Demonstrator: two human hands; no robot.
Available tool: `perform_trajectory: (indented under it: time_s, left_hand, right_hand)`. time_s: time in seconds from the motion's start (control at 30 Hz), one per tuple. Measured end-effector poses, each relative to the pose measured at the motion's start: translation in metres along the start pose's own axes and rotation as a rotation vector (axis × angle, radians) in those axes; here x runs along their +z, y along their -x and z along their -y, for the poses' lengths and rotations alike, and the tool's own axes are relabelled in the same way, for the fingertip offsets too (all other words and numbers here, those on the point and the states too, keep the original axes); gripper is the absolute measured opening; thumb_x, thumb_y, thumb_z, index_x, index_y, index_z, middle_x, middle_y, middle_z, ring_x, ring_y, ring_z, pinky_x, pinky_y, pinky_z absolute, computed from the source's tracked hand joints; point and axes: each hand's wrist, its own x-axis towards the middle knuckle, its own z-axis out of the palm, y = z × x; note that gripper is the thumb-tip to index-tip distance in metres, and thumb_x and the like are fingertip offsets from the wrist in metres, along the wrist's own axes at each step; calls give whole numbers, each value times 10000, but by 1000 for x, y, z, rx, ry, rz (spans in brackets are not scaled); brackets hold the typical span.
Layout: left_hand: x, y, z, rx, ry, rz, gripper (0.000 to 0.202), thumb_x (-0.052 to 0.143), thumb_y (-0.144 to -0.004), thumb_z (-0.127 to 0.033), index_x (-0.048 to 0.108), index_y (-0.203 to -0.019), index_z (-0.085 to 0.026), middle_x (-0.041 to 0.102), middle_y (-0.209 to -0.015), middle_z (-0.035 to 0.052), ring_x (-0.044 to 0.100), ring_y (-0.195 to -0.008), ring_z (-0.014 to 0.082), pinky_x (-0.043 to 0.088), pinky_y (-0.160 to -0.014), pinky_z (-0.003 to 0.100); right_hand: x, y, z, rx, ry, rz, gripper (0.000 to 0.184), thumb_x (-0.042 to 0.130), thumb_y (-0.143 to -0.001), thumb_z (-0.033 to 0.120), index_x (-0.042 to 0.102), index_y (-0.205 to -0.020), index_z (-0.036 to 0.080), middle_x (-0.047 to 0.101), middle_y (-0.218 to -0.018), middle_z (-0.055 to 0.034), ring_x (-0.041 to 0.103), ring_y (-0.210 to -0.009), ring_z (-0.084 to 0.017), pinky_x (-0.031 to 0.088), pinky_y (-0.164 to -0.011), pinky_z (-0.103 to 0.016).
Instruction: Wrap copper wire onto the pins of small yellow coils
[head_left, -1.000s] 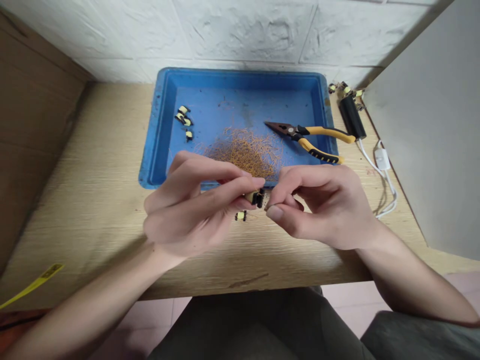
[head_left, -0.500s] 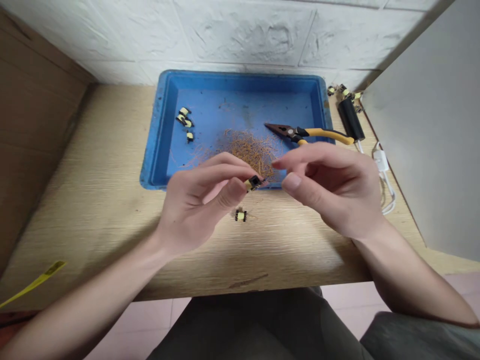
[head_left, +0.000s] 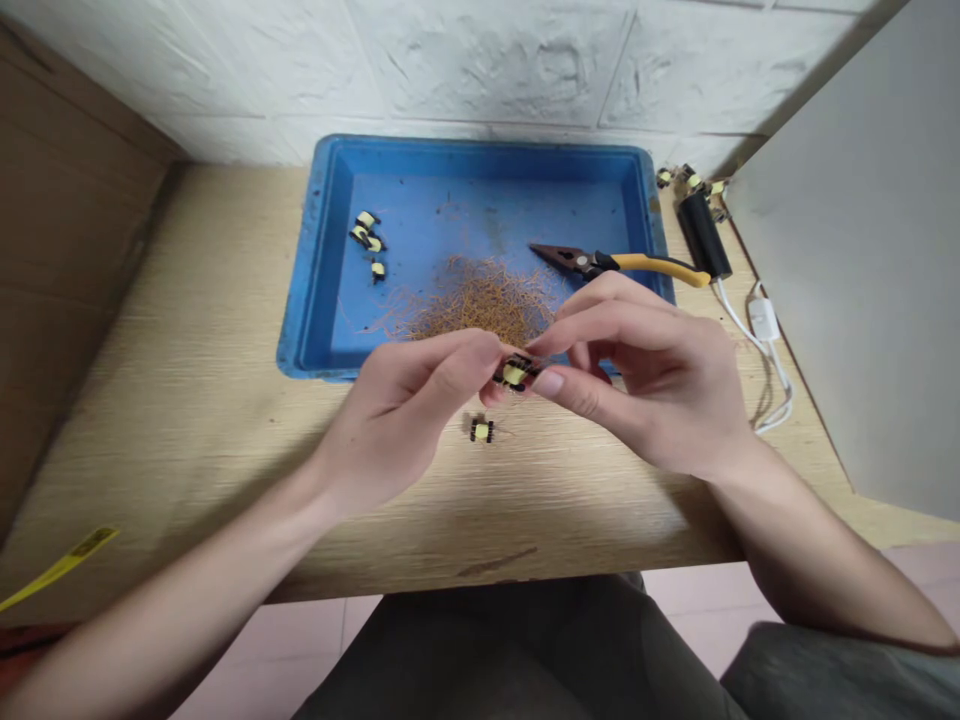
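Observation:
My left hand [head_left: 409, 410] pinches a small black-and-yellow coil part [head_left: 514, 373] between thumb and forefinger, just in front of the blue tray [head_left: 315, 290]. My right hand [head_left: 645, 380] has its thumb and fingers closed on the other end of the same part. A second small coil part [head_left: 481, 430] lies on the wooden table [head_left: 187, 420] just below the hands. Inside the tray are a heap of fine copper wire [head_left: 480, 305], three more coil parts [head_left: 368, 236] at the left, and yellow-handled pliers [head_left: 611, 264] partly hidden behind my right hand.
A black cylinder [head_left: 703, 234] with a white cable and inline switch [head_left: 763, 318] lies right of the tray, with a few small coil parts [head_left: 694, 180] behind it. A grey panel [head_left: 862, 250] stands at the right, a brown board [head_left: 67, 240] at the left. A yellow strip [head_left: 60, 565] lies at the near-left edge.
My right hand, which had drawn away and lifted half a second ago, has come back and closed on the coil part. The left hand kept hold of it, shifting slightly.

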Motion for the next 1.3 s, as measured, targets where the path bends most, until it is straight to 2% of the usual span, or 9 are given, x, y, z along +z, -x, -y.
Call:
perform_trajectory:
  time_s: [0.07,0.17,0.23,0.4,0.53,0.77,0.93,1.13,1.3]
  left_hand:
    - [1,-1,-4,-15,53,54,264,576,-1075,-343,757,-928,-221,683,-810,5,619,-760,160,525,-662,272]
    - [2,-4,-9,104,25,92,162,626,-1041,-280,756,-966,-221,656,-739,-16,588,-665,130,489,-579,241]
    - [3,-6,-11,171,-14,73,142,640,-1028,-247,742,-936,-209,662,-720,-19,599,-646,122,502,-583,240]
    - [3,-6,-11,225,-52,32,152,633,-1038,-228,750,-943,-207,737,-814,8,670,-726,135,539,-611,244]
    - [3,-6,-13,228,-12,34,173,622,-1045,-214,752,-934,-192,740,-818,18,679,-731,130,554,-602,229]
    - [3,-6,-15,262,-44,56,178,610,-1046,-231,754,-947,-191,731,-802,27,672,-676,138,532,-558,262]
    - [1,-4,-11,269,-86,45,146,620,-1040,-204,733,-947,-197,709,-809,9,650,-716,128,502,-632,278]
    - [1,-1,-6,322,-76,46,151,626,-1015,-133,745,-975,-216,734,-851,1,666,-759,140,505,-675,292]
    - [3,-1,-8,228,-139,12,203,614,-1025,-201,739,-868,-227,722,-786,3,656,-693,154,490,-618,316]
  right_hand:
    - [0,0,-1,4,-5,-1,146,868,-876,321,793,-942,215,665,-901,-23,561,-683,-116,470,-556,-279]
    - [0,1,-1,1,-16,-2,150,875,-870,313,797,-944,207,673,-908,-30,560,-683,-113,467,-552,-276]
    - [0,1,0,12,-12,-3,150,869,-876,317,797,-958,214,680,-920,-33,565,-701,-122,465,-557,-282]
    - [-2,0,2,-31,32,-24,78,833,-903,268,787,-954,232,680,-845,-17,562,-702,-141,453,-568,-306]
    - [-3,0,3,-64,63,-36,50,802,-909,194,775,-929,231,638,-782,-7,561,-735,-157,433,-582,-317]
    - [-3,1,5,11,5,-19,111,782,-935,225,761,-1044,233,617,-844,-6,565,-748,-145,454,-599,-308]
    - [-4,1,6,-22,45,29,93,832,-903,297,752,-899,250,647,-845,-22,587,-790,-175,474,-605,-324]
    - [-5,3,9,-2,44,87,125,836,-897,286,723,-875,237,624,-823,-17,573,-764,-166,451,-584,-318]
    - [-3,5,8,-55,108,55,116,834,-895,288,725,-904,251,652,-854,-12,554,-701,-147,449,-554,-311]
